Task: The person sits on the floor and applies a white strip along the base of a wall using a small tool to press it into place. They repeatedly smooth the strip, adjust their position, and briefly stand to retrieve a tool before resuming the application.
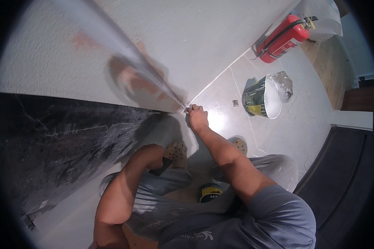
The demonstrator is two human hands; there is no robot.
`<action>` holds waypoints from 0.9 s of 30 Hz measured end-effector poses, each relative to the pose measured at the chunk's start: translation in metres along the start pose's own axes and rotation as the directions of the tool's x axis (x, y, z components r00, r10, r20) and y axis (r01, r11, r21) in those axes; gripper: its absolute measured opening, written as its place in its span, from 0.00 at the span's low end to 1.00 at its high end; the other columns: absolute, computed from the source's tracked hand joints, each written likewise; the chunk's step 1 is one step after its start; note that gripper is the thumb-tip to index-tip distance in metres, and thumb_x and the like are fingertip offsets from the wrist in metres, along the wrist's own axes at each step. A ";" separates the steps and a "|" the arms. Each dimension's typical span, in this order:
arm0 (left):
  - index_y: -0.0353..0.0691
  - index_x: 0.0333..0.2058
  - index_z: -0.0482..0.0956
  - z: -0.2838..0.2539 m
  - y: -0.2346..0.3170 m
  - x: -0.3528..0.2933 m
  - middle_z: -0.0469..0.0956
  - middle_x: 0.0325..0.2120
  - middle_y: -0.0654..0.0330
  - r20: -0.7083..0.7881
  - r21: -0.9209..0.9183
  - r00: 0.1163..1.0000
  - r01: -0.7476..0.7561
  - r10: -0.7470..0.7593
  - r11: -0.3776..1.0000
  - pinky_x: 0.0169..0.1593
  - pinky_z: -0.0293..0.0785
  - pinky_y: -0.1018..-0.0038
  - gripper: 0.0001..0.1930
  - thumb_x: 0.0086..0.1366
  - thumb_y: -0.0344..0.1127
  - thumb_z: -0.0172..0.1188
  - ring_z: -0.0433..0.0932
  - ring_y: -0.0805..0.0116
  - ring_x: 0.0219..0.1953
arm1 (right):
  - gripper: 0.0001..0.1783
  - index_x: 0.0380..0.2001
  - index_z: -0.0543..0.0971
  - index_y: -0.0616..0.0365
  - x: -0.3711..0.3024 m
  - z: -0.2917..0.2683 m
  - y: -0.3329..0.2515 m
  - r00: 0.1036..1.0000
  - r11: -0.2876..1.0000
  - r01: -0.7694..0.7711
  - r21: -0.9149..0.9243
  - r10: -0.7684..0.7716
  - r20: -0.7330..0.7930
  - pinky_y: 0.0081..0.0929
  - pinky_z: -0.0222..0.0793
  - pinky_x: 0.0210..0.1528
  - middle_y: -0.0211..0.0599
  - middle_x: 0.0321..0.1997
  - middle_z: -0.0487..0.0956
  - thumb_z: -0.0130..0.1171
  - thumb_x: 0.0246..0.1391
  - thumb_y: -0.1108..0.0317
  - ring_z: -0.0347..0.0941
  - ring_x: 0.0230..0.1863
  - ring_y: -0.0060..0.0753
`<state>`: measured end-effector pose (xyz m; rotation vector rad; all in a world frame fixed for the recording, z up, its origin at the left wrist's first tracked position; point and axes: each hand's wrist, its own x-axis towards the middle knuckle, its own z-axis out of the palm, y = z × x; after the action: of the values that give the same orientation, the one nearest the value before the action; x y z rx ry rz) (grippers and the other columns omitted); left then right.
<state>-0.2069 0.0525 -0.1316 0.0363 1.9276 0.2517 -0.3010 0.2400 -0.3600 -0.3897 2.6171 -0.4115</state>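
We crouch on a pale tiled floor (303,120) at the foot of a white textured wall (187,37), where a shiny metal corner strip (124,54) runs down to the floor. We count one bucket (264,97), holding white plaster, to the right of the strip's base, and one red fire extinguisher (283,38) lying beyond the bucket. Our right hand (197,116) pinches a small tool (188,110) at the strip's base, fingers closed. Our left hand is hidden below the knee; we cannot tell its grip.

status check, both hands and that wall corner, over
Right hand at foot of wall corner, pinching a small tool. Left hand out of sight behind knee. Bucket off to the side, not blocking.
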 end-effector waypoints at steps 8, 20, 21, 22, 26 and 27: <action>0.33 0.38 0.90 -0.002 0.001 0.000 0.87 0.40 0.41 -0.002 0.029 1.000 -0.029 0.029 0.999 0.51 0.81 0.55 0.13 0.55 0.29 0.63 0.87 0.44 0.45 | 0.17 0.54 0.83 0.51 -0.001 0.008 -0.003 0.998 0.997 0.047 -0.061 -0.044 0.048 0.52 0.71 0.61 0.31 0.61 0.75 0.53 0.67 0.63 0.70 0.64 0.42; 0.36 0.41 0.90 0.002 -0.003 0.001 0.87 0.39 0.42 -0.009 0.028 0.999 -0.042 0.042 0.999 0.51 0.81 0.56 0.16 0.53 0.28 0.62 0.87 0.45 0.45 | 0.17 0.54 0.83 0.48 -0.001 0.003 0.001 1.000 1.000 0.013 -0.013 -0.013 0.003 0.53 0.70 0.61 0.31 0.62 0.75 0.54 0.66 0.65 0.70 0.64 0.44; 0.36 0.39 0.90 0.002 -0.003 0.001 0.87 0.40 0.43 -0.002 0.024 0.999 -0.037 0.037 0.999 0.51 0.81 0.55 0.14 0.54 0.29 0.62 0.87 0.45 0.45 | 0.16 0.54 0.83 0.48 0.000 0.003 0.001 1.000 1.000 0.010 -0.004 -0.010 -0.004 0.53 0.70 0.61 0.31 0.62 0.75 0.53 0.67 0.65 0.70 0.64 0.44; 0.36 0.39 0.90 0.003 -0.003 0.002 0.87 0.40 0.43 -0.006 0.032 0.999 -0.040 0.041 0.999 0.51 0.81 0.55 0.14 0.54 0.29 0.62 0.87 0.45 0.45 | 0.16 0.54 0.83 0.49 0.000 0.004 0.000 1.000 1.000 0.011 0.002 -0.011 -0.004 0.53 0.70 0.61 0.31 0.62 0.75 0.53 0.67 0.65 0.70 0.64 0.44; 0.37 0.42 0.90 0.003 -0.003 0.001 0.87 0.38 0.43 -0.005 0.031 0.999 -0.040 0.040 0.999 0.50 0.81 0.56 0.17 0.52 0.27 0.62 0.87 0.45 0.44 | 0.16 0.53 0.82 0.51 -0.006 0.012 -0.008 1.000 1.000 0.001 0.009 -0.001 -0.024 0.54 0.70 0.61 0.33 0.61 0.75 0.52 0.67 0.65 0.70 0.63 0.45; 0.37 0.43 0.90 0.003 -0.002 0.001 0.87 0.37 0.43 -0.009 0.026 0.999 -0.042 0.042 0.999 0.49 0.81 0.56 0.19 0.51 0.25 0.61 0.88 0.46 0.43 | 0.17 0.55 0.82 0.50 -0.008 0.015 -0.010 1.000 1.000 0.003 0.028 -0.003 -0.014 0.54 0.70 0.61 0.33 0.62 0.75 0.53 0.66 0.66 0.70 0.63 0.45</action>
<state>-0.2040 0.0508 -0.1342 0.0926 1.9412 0.2555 -0.2848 0.2303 -0.3654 -0.3828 2.6217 -0.4529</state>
